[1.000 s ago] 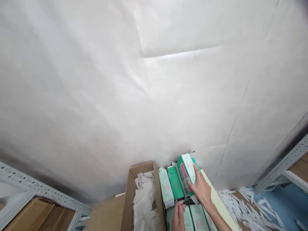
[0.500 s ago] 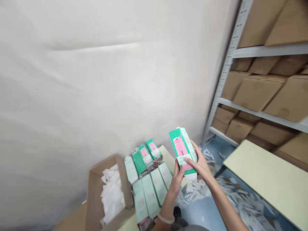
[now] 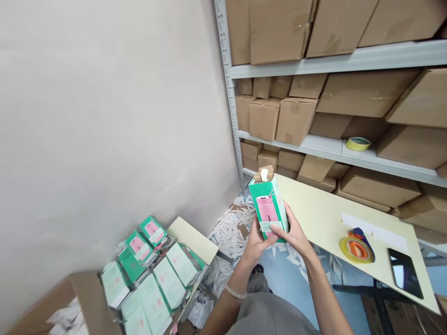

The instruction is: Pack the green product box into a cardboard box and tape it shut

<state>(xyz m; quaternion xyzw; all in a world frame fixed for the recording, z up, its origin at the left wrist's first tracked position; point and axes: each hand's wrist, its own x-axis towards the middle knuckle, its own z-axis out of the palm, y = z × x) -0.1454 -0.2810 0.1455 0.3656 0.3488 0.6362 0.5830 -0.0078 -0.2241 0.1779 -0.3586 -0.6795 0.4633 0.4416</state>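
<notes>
Both hands grip a green and white product box [image 3: 267, 197] with a pink device printed on its front. Brown cardboard and a bit of white show at its upper end, which looks unsealed. My left hand [image 3: 258, 242] wraps the lower left side, a pale band at the wrist. My right hand [image 3: 291, 235] holds the lower right side, its thumb across the front. To the lower left, several similar green and white boxes [image 3: 169, 281] lie in rows on a pale table [image 3: 195, 242].
A carton [image 3: 92, 302] with white paper stands at lower left. On the right, a pale table [image 3: 303, 204] bears a tape dispenser [image 3: 356, 247] and a phone [image 3: 405, 272]. Shelves of cardboard boxes [image 3: 296, 118] rise behind, with a yellow tape roll [image 3: 358, 143]. Paper scraps [image 3: 230, 232] litter the floor.
My view has turned right, bringing more of the shelves and the right table into sight. Both hands still hold the box, now in front of the right table's near end and more upright.
</notes>
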